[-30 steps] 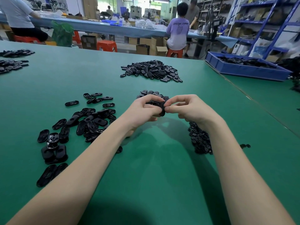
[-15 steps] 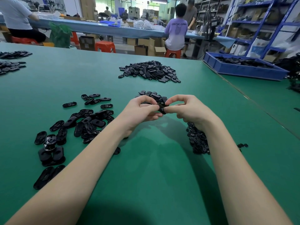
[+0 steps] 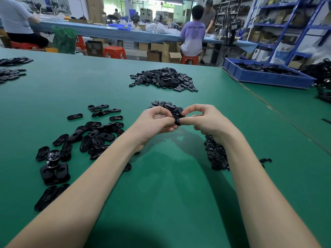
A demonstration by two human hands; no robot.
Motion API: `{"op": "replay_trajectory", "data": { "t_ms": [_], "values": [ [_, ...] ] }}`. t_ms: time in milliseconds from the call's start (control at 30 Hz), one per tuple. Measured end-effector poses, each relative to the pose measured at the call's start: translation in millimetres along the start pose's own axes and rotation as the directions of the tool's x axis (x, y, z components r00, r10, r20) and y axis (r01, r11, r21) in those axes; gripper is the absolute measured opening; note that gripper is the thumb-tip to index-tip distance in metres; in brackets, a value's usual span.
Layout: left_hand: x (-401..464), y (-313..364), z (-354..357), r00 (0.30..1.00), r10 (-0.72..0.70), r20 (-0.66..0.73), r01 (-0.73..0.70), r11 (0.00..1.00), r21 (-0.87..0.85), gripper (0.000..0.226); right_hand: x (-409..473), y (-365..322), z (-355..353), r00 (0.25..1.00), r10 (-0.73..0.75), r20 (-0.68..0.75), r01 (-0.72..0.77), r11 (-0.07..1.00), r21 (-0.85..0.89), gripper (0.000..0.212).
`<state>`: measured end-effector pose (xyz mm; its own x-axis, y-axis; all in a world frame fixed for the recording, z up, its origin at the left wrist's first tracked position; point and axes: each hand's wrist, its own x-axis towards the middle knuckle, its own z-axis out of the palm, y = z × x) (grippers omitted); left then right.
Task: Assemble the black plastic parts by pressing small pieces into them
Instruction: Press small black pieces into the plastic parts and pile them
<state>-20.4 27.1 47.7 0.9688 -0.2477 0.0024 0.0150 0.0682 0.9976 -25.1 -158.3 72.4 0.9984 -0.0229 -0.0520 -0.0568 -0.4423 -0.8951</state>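
My left hand (image 3: 154,122) and my right hand (image 3: 206,120) meet above the green table (image 3: 161,194), pinching one black plastic part (image 3: 177,120) between thumbs and fingertips. Most of that part is hidden by my fingers. A small heap of black oval parts (image 3: 166,105) lies just behind my hands. Black oval parts (image 3: 93,138) are scattered to my left. A pile of small black pieces (image 3: 215,154) sits under my right wrist.
A bigger heap of black parts (image 3: 163,79) lies farther back at the centre. More parts (image 3: 10,68) sit at the far left. A blue tray (image 3: 265,76) of parts stands at the back right. People sit at a long bench beyond the table.
Both hands stay together on the same part. My fingertips have shifted slightly on it, and the view has dipped a little.
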Motion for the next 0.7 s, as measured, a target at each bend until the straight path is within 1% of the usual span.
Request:
{"op": "replay_trajectory", "data": {
  "t_ms": [100,167,233,333,500,700],
  "values": [
    [-0.2,0.1,-1.2,1.0,0.009,-0.006,-0.009,1.0,0.022,0.01,-1.0,-1.7,0.5,1.0,-0.012,-0.022,0.011,0.999,-0.035,0.02],
    [-0.9,-0.8,-1.4,1.0,0.028,-0.003,-0.028,0.998,0.065,0.015,-1.6,-3.1,2.0,0.999,-0.013,-0.043,0.01,0.998,-0.069,0.022],
    [-1.4,-1.9,-0.6,0.999,0.053,0.003,-0.053,0.994,0.098,0.02,-1.7,-3.7,3.9,0.997,-0.005,-0.074,-0.002,0.995,-0.098,0.023],
    [-1.8,-2.2,0.1,0.999,0.051,-0.009,-0.049,0.993,0.104,0.02,-1.5,-3.4,5.4,0.995,0.02,-0.096,-0.032,0.992,-0.121,0.024],
    [-1.0,-2.1,-1.3,1.0,-0.002,-0.007,0.002,0.999,0.054,0.018,-2.0,-0.9,3.2,0.998,0.039,-0.048,-0.045,0.99,-0.136,0.027],
    [1.4,-5.6,-4.7,0.996,-0.085,0.003,0.085,0.996,-0.036,0.014,-2.0,3.2,5.6,0.998,0.036,0.054,-0.031,0.997,-0.077,0.023]
  ]
}}
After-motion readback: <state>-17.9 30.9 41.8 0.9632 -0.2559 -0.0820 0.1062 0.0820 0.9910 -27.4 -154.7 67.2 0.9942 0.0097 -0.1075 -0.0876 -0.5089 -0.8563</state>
